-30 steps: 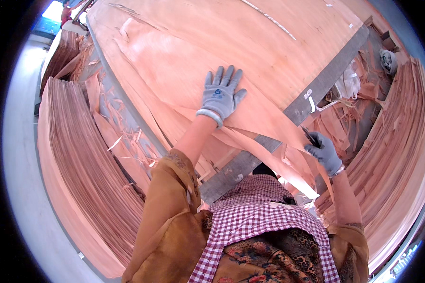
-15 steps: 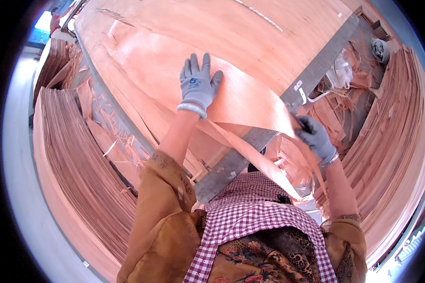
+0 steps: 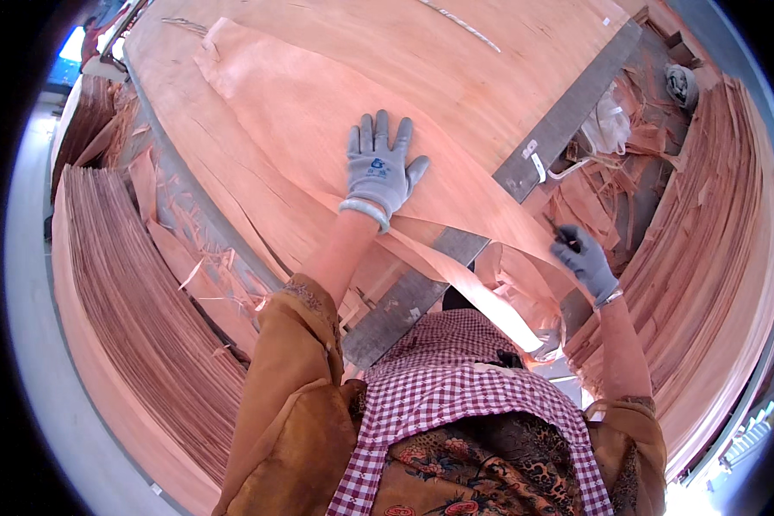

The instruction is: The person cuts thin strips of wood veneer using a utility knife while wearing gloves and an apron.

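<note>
My left hand [image 3: 381,172], in a grey glove, is pressed flat with its fingers spread on a thin, pinkish wood veneer sheet [image 3: 301,103]. The sheet lies across a larger pale wood panel [image 3: 490,95], and its near right end hangs past the panel's edge. A narrow veneer strip [image 3: 469,279] curls down toward my apron. To the right of the sheet, my right hand [image 3: 585,262], gloved in grey with a black palm, is closed around a small dark tool [image 3: 553,224]. Only the tool's tip shows, so its exact kind is unclear.
Tall veneer stacks stand at left [image 3: 146,301] and right [image 3: 705,232]. Torn veneer scraps [image 3: 585,211] lie between the panel and the right stack, near a white plastic bag [image 3: 609,129]. A dark grey border [image 3: 568,107] edges the panel. Another person [image 3: 90,43] appears far left.
My right hand has drawn slightly away from the veneer's right edge. The sheet there lies flatter than before. My left hand, still flat on it, appears a little farther right and nearer.
</note>
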Action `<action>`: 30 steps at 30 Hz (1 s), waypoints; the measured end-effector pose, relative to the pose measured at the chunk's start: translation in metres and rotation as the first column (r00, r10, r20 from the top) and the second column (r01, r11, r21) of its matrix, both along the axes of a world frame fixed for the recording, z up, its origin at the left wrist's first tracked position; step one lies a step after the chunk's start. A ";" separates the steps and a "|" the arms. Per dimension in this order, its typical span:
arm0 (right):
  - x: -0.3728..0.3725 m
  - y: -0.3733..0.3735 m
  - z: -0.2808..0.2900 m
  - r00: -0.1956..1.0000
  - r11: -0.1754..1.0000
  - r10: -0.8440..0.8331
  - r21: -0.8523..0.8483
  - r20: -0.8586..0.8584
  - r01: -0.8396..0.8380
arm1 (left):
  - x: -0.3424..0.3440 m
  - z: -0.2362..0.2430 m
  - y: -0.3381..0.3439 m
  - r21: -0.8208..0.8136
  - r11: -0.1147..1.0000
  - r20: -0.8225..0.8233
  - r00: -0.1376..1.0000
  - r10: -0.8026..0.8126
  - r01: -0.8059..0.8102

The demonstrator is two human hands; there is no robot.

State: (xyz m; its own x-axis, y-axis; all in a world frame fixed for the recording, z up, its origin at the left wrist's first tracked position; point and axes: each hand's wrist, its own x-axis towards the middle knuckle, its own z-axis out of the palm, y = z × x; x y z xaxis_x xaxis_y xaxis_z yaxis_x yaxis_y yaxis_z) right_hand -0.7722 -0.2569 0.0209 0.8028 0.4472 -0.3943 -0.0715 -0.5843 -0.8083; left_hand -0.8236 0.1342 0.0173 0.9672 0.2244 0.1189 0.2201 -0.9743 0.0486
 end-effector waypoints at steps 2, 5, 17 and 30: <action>0.006 -0.004 0.010 0.986 0.997 -0.034 -0.061 0.163 0.044 | -0.002 0.009 -0.008 0.008 0.999 -0.002 0.999 -0.037 0.037; -0.002 0.037 0.063 0.973 0.957 -0.226 0.198 0.041 0.214 | -0.007 0.036 -0.023 -0.079 0.978 -0.179 0.962 -0.205 0.193; -0.027 0.156 -0.041 0.981 0.970 -0.192 -0.161 -0.037 0.184 | -0.005 -0.008 -0.032 -0.022 0.887 0.014 0.887 -0.462 0.462; -0.053 0.210 -0.004 0.644 0.549 0.748 -0.697 0.163 -0.462 | -0.010 -0.002 -0.029 -0.033 0.895 -0.128 0.887 -0.445 0.444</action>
